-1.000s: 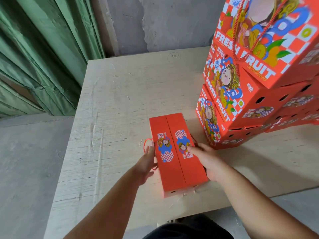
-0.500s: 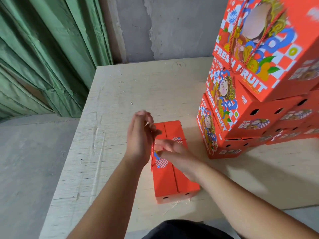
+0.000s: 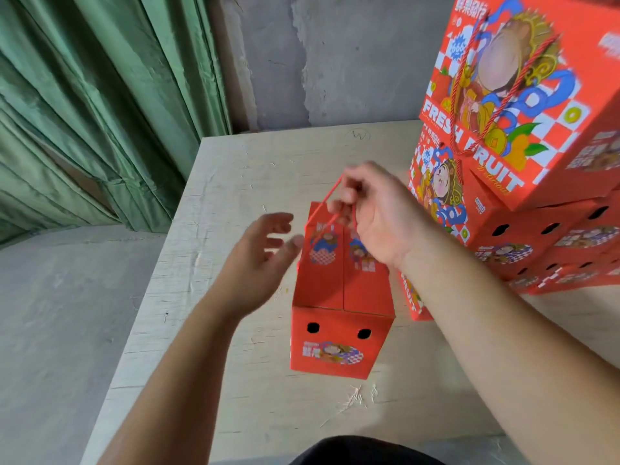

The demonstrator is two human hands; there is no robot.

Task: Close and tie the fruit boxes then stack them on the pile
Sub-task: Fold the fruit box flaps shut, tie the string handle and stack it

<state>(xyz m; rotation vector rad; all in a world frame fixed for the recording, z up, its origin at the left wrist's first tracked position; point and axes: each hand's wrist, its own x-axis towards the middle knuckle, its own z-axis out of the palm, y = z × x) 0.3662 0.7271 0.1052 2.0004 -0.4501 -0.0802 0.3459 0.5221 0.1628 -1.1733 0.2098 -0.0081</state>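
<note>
A closed red fruit box hangs above the wooden table, its near end with two round holes facing me. My right hand grips the red cord handles over the box top and carries it. My left hand hovers just left of the box with its fingers spread, holding nothing. The pile of closed red fruit boxes stands at the right, several high, printed with "FRESH FRUIT".
A green curtain hangs at the left beyond the table edge. A grey plaster wall is behind the table. Grey floor lies to the left. Wood splinters lie near the table's front edge.
The box lay flat on the table with both hands at its cords. Now my right hand has lifted it by the cords, and my left hand has let go.
</note>
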